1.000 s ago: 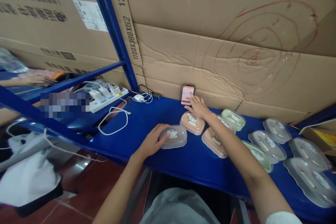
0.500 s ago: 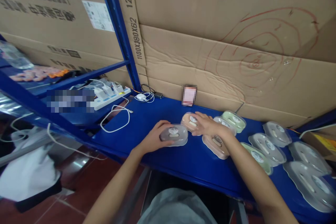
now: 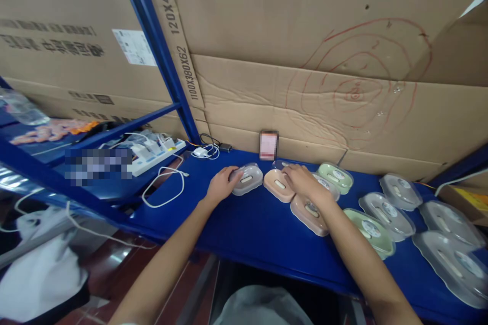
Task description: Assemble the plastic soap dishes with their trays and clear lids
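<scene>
Blue shelf against cardboard boxes, soap cases laid out in rows.

Left hand cups the grey translucent case at its near end, fingers curled around it. Right hand rests loosely on the peach case just beside it, not closed around it. Further cases, pink, green and clear, stretch rightward; a white cable lies left.

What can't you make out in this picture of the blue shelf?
- Phone screen, head view: blurred out.
- Power strip, head view: its left end is under a blurred patch.
- Pink dish under the right hand: its far end is covered.
- Clear dish: cut off by the right edge.
</scene>
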`<state>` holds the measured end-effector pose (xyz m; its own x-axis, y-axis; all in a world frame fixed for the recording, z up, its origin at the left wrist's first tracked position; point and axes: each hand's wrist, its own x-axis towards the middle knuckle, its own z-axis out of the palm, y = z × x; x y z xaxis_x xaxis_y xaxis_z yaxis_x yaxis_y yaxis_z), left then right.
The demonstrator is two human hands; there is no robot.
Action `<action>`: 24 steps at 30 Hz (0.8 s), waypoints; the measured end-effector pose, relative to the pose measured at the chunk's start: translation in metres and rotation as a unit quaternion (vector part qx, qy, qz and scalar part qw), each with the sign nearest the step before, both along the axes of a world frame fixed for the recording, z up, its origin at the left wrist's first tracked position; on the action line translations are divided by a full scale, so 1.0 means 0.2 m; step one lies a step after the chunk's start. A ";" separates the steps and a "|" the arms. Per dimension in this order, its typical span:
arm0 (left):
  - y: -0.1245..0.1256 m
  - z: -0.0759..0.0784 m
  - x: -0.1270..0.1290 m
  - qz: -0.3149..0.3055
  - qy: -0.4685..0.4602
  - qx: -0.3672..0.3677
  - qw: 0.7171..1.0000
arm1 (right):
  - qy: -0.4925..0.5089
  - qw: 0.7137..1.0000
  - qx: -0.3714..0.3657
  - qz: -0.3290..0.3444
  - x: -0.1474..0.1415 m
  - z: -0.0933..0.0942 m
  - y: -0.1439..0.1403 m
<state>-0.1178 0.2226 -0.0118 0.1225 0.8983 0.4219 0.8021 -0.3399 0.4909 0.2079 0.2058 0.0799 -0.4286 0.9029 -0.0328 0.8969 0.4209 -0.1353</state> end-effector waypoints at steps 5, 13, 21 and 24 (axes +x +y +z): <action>-0.03 0.01 0.01 -0.017 0.037 0.036 0.999 | -0.055 0.998 -0.028 0.011 -0.13 -0.03 -0.08; -0.16 0.06 0.10 -0.095 0.131 0.080 0.984 | -0.061 0.996 -0.055 0.025 -0.11 -0.05 -0.06; -0.16 0.06 0.10 -0.096 0.148 0.083 0.981 | 0.016 0.996 -0.069 0.051 -0.02 0.05 -0.03; -0.16 0.06 0.10 -0.107 0.145 0.081 0.980 | 0.050 0.996 -0.059 0.038 0.08 0.11 0.00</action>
